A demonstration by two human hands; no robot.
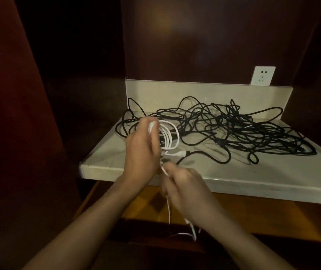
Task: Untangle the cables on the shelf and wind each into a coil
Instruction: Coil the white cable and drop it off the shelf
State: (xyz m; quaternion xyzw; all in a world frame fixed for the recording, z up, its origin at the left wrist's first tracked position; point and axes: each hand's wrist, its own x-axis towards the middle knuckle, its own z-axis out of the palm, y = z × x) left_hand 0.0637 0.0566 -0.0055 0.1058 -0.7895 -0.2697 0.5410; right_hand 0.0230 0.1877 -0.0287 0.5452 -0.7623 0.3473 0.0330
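A white cable point(170, 136) is wound in several loops around my left hand point(142, 151), which holds the coil above the shelf's front left part. My right hand point(183, 189) grips the loose end of the same white cable just below and in front of the shelf edge; the tail point(191, 229) hangs down from it. A big tangle of black cables point(233, 129) lies spread over the pale shelf point(263, 172), from behind my left hand to the far right. One black strand runs forward to a spot near the white coil.
The shelf sits in a dark wooden niche with a wall close on the left. A white wall socket point(263, 76) is at the back right above the shelf's upstand. Below the shelf a lower wooden surface point(253, 217) shows.
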